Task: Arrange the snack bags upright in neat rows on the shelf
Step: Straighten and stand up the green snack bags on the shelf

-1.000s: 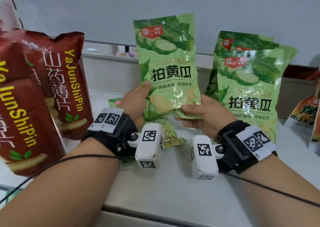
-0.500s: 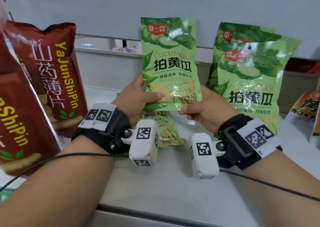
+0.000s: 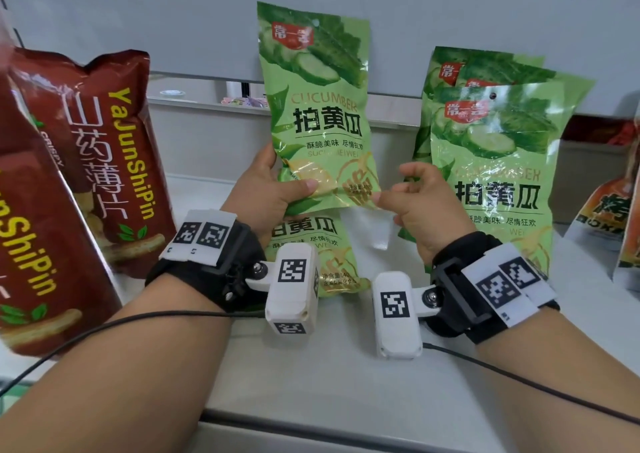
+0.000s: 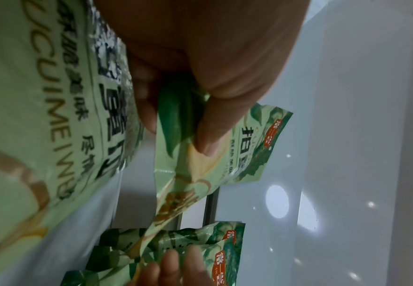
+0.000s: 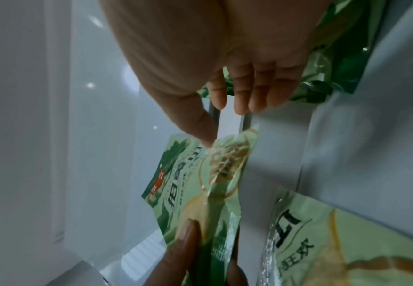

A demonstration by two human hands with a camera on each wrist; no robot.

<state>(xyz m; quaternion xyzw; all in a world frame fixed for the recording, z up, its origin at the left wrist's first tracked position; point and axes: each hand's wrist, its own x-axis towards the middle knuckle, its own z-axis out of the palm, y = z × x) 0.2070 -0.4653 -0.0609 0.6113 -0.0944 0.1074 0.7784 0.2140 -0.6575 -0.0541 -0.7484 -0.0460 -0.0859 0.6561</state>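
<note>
— Where's the cucumber bag [image 3: 317, 106]?

— I've got it upright above the shelf [image 3: 329, 376], left of the standing green bags [image 3: 491, 161]. My left hand [image 3: 266, 193] grips its lower left corner, thumb across the front.

— Your right hand [image 3: 420, 206]?

— Just beside the bag's lower right corner, fingers loosely curled, holding nothing; the thumb tip meets the edge.

— Anything else nearby?

— Another green bag [image 3: 322, 262] lies flat under it; red bags [image 3: 104, 161] stand to its left.
</note>
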